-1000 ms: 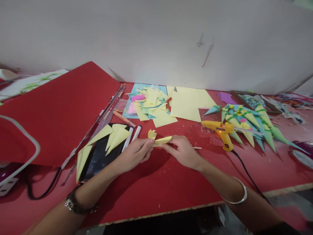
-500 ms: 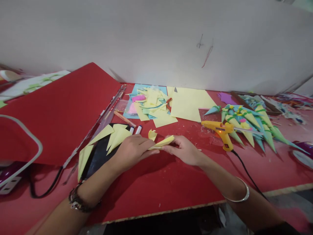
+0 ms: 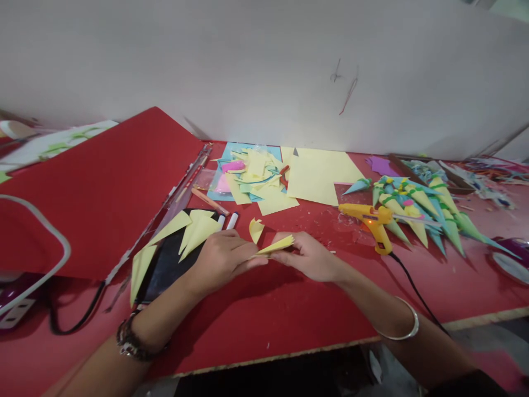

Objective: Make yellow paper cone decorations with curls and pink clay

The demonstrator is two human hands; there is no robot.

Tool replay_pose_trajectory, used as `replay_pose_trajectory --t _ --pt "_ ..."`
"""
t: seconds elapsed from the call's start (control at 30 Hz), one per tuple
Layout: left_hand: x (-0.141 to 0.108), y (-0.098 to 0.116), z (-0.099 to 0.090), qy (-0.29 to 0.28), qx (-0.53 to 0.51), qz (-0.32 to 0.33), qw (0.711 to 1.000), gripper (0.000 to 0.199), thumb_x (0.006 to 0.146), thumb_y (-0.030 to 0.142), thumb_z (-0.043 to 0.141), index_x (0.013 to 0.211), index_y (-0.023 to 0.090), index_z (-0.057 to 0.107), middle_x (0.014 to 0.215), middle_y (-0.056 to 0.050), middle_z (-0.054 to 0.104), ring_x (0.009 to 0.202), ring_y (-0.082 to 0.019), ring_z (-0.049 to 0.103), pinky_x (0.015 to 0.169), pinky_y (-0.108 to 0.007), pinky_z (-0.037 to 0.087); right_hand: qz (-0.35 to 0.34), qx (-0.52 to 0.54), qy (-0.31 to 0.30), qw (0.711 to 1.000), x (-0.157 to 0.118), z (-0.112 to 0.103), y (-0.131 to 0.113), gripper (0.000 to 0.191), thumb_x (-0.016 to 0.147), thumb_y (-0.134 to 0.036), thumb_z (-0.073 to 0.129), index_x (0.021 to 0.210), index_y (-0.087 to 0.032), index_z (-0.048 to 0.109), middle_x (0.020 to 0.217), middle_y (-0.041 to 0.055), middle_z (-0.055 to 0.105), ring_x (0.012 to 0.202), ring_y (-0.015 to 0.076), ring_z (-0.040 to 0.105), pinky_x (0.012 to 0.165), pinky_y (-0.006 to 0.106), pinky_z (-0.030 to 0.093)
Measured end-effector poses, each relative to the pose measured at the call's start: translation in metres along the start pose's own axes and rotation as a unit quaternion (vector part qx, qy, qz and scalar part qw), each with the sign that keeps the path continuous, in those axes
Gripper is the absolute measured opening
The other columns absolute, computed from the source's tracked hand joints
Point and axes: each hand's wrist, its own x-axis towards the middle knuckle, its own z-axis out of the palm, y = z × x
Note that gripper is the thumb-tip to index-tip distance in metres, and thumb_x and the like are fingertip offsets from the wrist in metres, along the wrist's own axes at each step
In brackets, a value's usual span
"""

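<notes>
Between my two hands is a narrow folded piece of yellow paper (image 3: 278, 245), its right end jagged. My left hand (image 3: 225, 255) is closed on its left end, and the fingers cover that part. From the other side, my right hand (image 3: 308, 256) grips it near the jagged end with thumb and fingers. Just beyond the fingers a small curled yellow scrap (image 3: 256, 230) stands on the red table (image 3: 264, 325). Cut yellow paper pieces (image 3: 200, 234) lie on a black flat object (image 3: 163, 270) left of my left hand, with capped markers (image 3: 232, 220) close by.
A yellow glue gun (image 3: 372, 220) with a lit orange light rests at right, its cord running over the front edge. Behind it are several paper cones (image 3: 413, 201). Paper scraps (image 3: 258, 171) and yellow sheets (image 3: 316, 173) lie at the back. A red board (image 3: 124, 182) leans at left.
The folded paper has turned slightly in my fingers and looks narrower, more edge-on. Both hands stay nearly in place, and the rest of the table looks the same.
</notes>
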Motion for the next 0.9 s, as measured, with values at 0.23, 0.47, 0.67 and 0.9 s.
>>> replay_pose_trajectory --t 0.23,0.47,0.67,0.9 --pt "0.004 0.008 0.001 -0.050 -0.129 -0.157 0.978 0.047 0.089 0.039 0.029 0.050 0.016 0.044 0.040 0.003 0.042 0.041 -0.008 0.040 0.044 -0.020 0.026 -0.070 -0.161 0.033 0.984 -0.001 0.002 0.004 0.020 0.084 -0.031 0.046 0.084 -0.017 0.060 0.071 0.0006 0.058 0.064 0.0102 0.050 0.057 0.021 0.037" --pt "0.007 0.014 -0.002 -0.067 -0.256 -0.233 0.936 0.044 0.088 0.030 0.032 0.048 0.016 0.045 0.035 0.005 0.042 0.037 -0.006 0.042 0.044 -0.016 0.031 -0.097 -0.260 0.059 0.959 0.000 0.005 0.009 0.027 0.087 -0.034 0.040 0.082 -0.019 0.062 0.074 0.0019 0.063 0.068 0.0121 0.053 0.063 0.022 0.036" --pt "0.006 0.011 0.000 -0.076 -0.197 -0.198 0.957 0.046 0.090 0.029 0.025 0.055 0.015 0.052 0.039 0.003 0.049 0.037 -0.007 0.045 0.044 -0.018 0.032 -0.073 -0.198 0.023 0.977 -0.002 0.001 0.002 0.026 0.088 -0.030 0.041 0.082 -0.017 0.062 0.070 -0.0002 0.059 0.064 0.0100 0.051 0.059 0.021 0.034" --pt "0.003 -0.001 -0.005 -0.007 0.036 0.015 0.999 0.032 0.088 0.037 0.034 0.077 0.018 0.057 0.060 0.000 0.064 0.049 -0.012 0.053 0.051 -0.023 0.034 0.036 -0.003 -0.045 0.998 -0.002 -0.004 -0.001 0.027 0.086 -0.032 0.043 0.073 -0.014 0.058 0.050 -0.0055 0.040 0.044 0.0059 0.037 0.044 0.019 0.028"
